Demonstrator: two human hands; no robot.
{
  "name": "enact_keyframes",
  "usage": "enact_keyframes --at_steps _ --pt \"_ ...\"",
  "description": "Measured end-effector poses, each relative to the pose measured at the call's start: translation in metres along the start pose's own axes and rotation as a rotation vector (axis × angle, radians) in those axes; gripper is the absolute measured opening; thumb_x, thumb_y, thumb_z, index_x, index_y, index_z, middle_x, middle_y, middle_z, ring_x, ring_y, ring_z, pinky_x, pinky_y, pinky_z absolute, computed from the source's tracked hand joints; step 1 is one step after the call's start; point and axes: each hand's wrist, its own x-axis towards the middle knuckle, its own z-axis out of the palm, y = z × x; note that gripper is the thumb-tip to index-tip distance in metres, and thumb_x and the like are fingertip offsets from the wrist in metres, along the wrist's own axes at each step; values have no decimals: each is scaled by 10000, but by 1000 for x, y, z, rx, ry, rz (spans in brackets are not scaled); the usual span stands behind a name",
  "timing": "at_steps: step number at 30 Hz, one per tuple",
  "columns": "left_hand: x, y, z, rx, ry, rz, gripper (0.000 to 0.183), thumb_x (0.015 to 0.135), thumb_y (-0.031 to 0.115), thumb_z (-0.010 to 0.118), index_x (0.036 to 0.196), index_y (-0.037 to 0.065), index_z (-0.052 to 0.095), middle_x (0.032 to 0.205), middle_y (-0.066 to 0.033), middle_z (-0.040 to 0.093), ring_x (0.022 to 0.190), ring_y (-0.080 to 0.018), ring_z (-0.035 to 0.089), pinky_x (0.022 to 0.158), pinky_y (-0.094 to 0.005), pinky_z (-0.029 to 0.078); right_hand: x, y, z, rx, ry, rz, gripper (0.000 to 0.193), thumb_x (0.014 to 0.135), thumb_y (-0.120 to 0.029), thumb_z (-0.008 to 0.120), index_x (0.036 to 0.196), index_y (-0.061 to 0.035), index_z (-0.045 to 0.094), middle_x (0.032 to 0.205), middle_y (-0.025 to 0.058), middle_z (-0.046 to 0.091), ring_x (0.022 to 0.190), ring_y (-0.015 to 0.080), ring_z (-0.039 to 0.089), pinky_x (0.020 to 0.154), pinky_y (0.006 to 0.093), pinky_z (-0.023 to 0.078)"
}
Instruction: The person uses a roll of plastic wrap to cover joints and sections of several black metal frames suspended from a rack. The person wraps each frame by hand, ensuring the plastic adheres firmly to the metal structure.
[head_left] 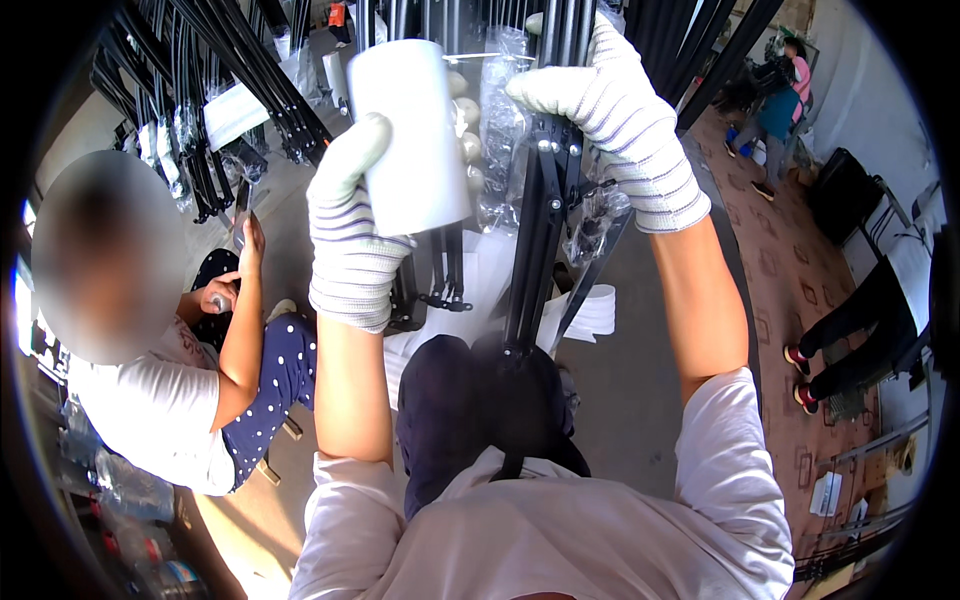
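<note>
My left hand (352,225), in a white striped knit glove, is closed around a wide white roll (410,140) held upright. To its right, my right hand (635,130), gloved the same way, is closed on a bundle of black metal poles (540,240) with joints and screws. The poles stand upright in front of my knees, and the fingertips behind them are partly hidden. A thin pale strip crosses between the roll and the right hand. Clear plastic wrapping (503,130) hangs between the two hands, beside several pale round knobs (466,115).
A co-worker (150,400) sits close on my left, holding a small object. More black poles (190,90) lean at the far left. White foam sheeting (590,312) lies by the poles' feet. Other people (780,110) stand at the right, near a black chair (845,195).
</note>
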Motion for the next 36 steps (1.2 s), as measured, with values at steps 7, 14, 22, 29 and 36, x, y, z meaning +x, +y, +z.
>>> enact_keyframes --at_steps 7,14,22,29,36 --pt "-16 -12 -13 531 -2 82 1046 439 317 799 1248 -72 264 1160 -201 436 1054 -318 473 881 -418 414 3 4 -7 -129 -106 -62 310 681 -113 606 946 -44 461 788 -16 465 685 63 443 613 212 405" --pt "-9 -15 -9 349 -56 -4 916 486 229 746 1232 -59 299 1101 -185 489 964 -267 531 833 -402 439 -14 10 -20 -124 37 104 480 682 -201 681 1041 0 434 839 59 541 740 89 518 634 225 448" --pt "-7 -24 11 100 -73 74 889 468 161 697 1208 -123 295 1115 -268 462 934 -320 552 814 -424 464 -62 44 -12 134 141 206 380 721 -87 651 1036 -11 454 845 63 550 698 82 536 625 218 462" --pt "-19 -19 12 435 -17 141 943 466 258 776 1224 -69 321 1166 -226 447 1012 -277 510 868 -373 423 -78 58 -3 219 290 208 318 724 -102 650 969 -18 464 745 32 543 640 52 489 550 199 412" --pt "-33 -14 22 1022 -71 284 843 538 299 755 1222 1 363 1229 -162 395 1093 -244 434 912 -349 343 -109 25 28 -139 156 -144 590 653 -95 690 1158 -33 392 1010 59 519 885 112 509 783 261 414"
